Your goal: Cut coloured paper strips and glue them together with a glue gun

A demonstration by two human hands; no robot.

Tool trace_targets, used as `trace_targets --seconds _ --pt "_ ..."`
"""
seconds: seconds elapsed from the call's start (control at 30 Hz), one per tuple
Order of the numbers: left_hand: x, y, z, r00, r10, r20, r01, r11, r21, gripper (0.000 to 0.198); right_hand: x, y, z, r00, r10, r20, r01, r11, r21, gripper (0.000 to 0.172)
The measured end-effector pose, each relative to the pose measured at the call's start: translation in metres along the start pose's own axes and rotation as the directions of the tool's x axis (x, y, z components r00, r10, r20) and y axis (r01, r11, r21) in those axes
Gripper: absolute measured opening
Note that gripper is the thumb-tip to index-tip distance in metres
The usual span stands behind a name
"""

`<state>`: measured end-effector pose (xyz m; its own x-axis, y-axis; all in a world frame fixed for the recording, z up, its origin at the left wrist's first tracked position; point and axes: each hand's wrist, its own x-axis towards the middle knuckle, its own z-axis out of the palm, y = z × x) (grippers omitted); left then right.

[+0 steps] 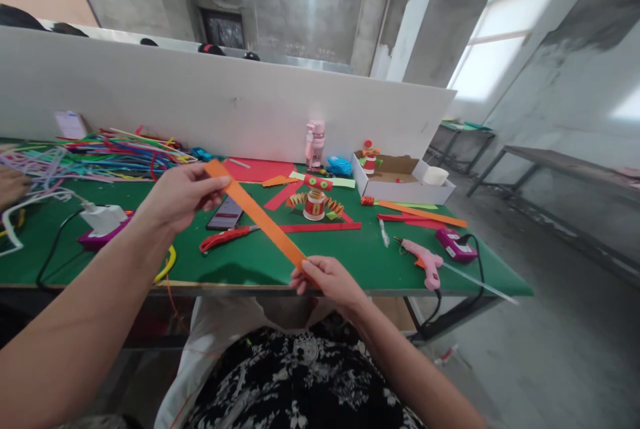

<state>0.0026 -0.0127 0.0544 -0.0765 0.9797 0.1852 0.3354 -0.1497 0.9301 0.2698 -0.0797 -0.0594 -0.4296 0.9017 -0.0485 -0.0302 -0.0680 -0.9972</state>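
Note:
An orange paper strip (260,217) is stretched slantwise above the green table, between my two hands. My left hand (187,195) pinches its upper left end. At the lower right end, my right hand (325,282) grips it between thumb and fingers. Behind the strip stands a small paper-cup figure (315,204) with folded paper arms and a red roll with green eyes on top. Red-handled scissors (227,239) lie under the strip, beside a phone (225,213) that the strip partly covers. A red paper strip (325,226) lies to their right.
A pink glue gun (424,262) and a purple power socket (456,245) are at the right. A white box (390,182) holds another figure (369,159). Colourful pipe cleaners (120,152) pile up at back left; another person's hand (13,185) is at the far left.

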Motion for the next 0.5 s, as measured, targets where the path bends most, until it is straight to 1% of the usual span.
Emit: trace_targets --seconds 0.1,0.17,0.2,0.27,0.3,0.33,0.37,0.4,0.43,0.47,0.5 --pt "-0.024 -0.032 0.001 0.992 -0.112 0.061 0.106 0.99 0.091 0.029 -0.019 -0.004 -0.032 0.988 0.028 -0.153 -0.056 0.982 -0.18 0.043" --pt "-0.04 -0.054 0.007 0.979 -0.175 0.107 0.153 0.97 0.189 0.035 -0.029 -0.005 -0.052 0.971 0.058 -0.234 -0.134 0.936 -0.324 0.038" --pt "-0.048 -0.064 0.011 0.972 -0.197 0.126 0.162 0.956 0.245 0.039 -0.033 -0.006 -0.061 0.963 0.075 -0.257 -0.178 0.898 -0.403 0.037" --pt "-0.06 -0.081 0.019 0.964 -0.211 0.159 0.143 0.923 0.358 0.043 -0.037 -0.008 -0.076 0.953 0.118 -0.279 -0.263 0.781 -0.567 0.038" --pt "-0.065 -0.086 0.021 0.965 -0.205 0.166 0.122 0.904 0.409 0.044 -0.039 -0.01 -0.081 0.944 0.134 -0.301 -0.305 0.699 -0.646 0.039" --pt "-0.069 -0.091 0.023 0.966 -0.2 0.163 0.107 0.886 0.452 0.043 -0.04 -0.011 -0.085 0.927 0.137 -0.348 -0.357 0.604 -0.713 0.038" --pt "-0.073 -0.093 0.024 0.973 -0.183 0.139 0.09 0.86 0.503 0.043 -0.041 -0.012 -0.088 0.9 0.114 -0.422 -0.418 0.5 -0.759 0.036" --pt "-0.076 -0.095 0.024 0.985 -0.138 0.101 0.057 0.821 0.568 0.041 -0.042 -0.013 -0.089 0.861 0.058 -0.506 -0.485 0.396 -0.78 0.033" --pt "-0.079 -0.095 0.025 0.996 -0.057 0.062 0.003 0.766 0.643 0.038 -0.044 -0.013 -0.089 0.814 -0.031 -0.58 -0.544 0.309 -0.78 0.03" --pt "-0.082 -0.095 0.026 0.997 0.061 0.046 -0.075 0.695 0.716 0.034 -0.045 -0.012 -0.087 0.771 -0.139 -0.621 -0.579 0.253 -0.775 0.03" --pt "-0.086 -0.094 0.028 0.979 0.192 0.061 -0.169 0.613 0.772 0.034 -0.047 -0.009 -0.082 0.748 -0.247 -0.616 -0.573 0.229 -0.787 0.031"
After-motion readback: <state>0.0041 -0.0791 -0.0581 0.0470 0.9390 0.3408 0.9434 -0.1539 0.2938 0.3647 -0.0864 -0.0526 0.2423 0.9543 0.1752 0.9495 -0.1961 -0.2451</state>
